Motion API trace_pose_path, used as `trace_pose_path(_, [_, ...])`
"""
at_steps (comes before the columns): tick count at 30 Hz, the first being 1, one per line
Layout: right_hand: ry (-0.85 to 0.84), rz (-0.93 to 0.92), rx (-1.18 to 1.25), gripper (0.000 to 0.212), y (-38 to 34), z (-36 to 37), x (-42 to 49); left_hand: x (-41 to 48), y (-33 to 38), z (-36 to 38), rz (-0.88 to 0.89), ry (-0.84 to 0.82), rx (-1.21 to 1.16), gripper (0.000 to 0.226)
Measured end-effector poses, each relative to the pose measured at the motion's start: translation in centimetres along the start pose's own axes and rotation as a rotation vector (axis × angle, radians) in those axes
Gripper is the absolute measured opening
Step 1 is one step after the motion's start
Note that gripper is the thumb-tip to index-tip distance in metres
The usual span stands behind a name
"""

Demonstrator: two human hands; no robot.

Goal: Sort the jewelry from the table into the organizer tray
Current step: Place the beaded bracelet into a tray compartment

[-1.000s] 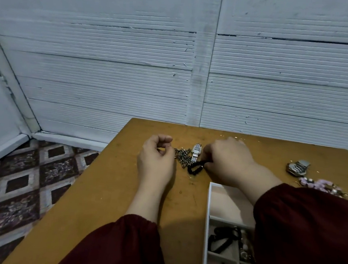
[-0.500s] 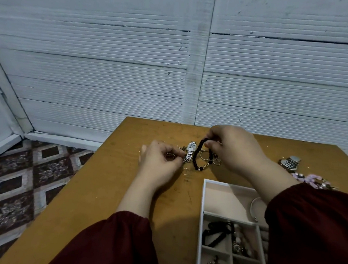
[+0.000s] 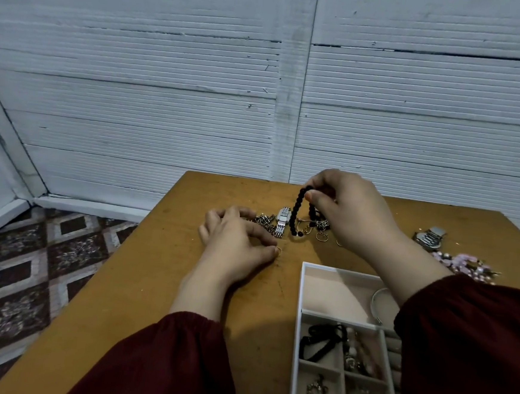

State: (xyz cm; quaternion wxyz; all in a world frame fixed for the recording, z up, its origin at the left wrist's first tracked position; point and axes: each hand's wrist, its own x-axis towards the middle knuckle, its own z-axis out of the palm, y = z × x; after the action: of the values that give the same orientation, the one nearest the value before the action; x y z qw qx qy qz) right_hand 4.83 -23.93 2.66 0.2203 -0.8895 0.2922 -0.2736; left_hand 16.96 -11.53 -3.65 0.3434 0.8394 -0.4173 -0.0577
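Across the wooden table point(image 3: 151, 297), loose jewelry lies along the far edge; the white organizer tray point(image 3: 299, 324) stands at the near right, its lower compartments partly filled and its large top compartment holding only a silver bangle point(image 3: 376, 302). Right hand point(image 3: 354, 213): raised over the middle of the table, thumb and fingers pinched on the black bead bracelet point(image 3: 296, 212), which hangs from them as a loop, its lower end close above the small heap of chains and rings point(image 3: 318, 228). A second ago this bracelet lay on the table under the same hand; it has since been lifted clear, so the pick is judged complete and the carry to the tray is the step in hand. Left hand point(image 3: 233, 244): resting on the table with fingers curled, having moved from the metal clasps point(image 3: 264, 220) toward the near side; its thumb tip touches a small ring point(image 3: 278, 250), but whether the ring is pinched cannot be told. Silver watch point(image 3: 282, 222): flat on the table between the two hands, untouched. At far right, a second watch point(image 3: 429, 238) and a pink bead piece point(image 3: 462, 264) await sorting, so much of the task remains.
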Motion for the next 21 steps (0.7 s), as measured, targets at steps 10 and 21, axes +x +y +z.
trace_pose_path(10, [-0.035,0.016,-0.011,0.005,-0.6,0.7,-0.7,0.1,0.1,0.6,0.033,-0.009,0.056,0.013])
trace_pose_path(21, [-0.031,0.036,-0.008,0.004,-0.9,0.5,-1.3,0.3,-0.5,0.9,0.168,-0.05,-0.07,0.012])
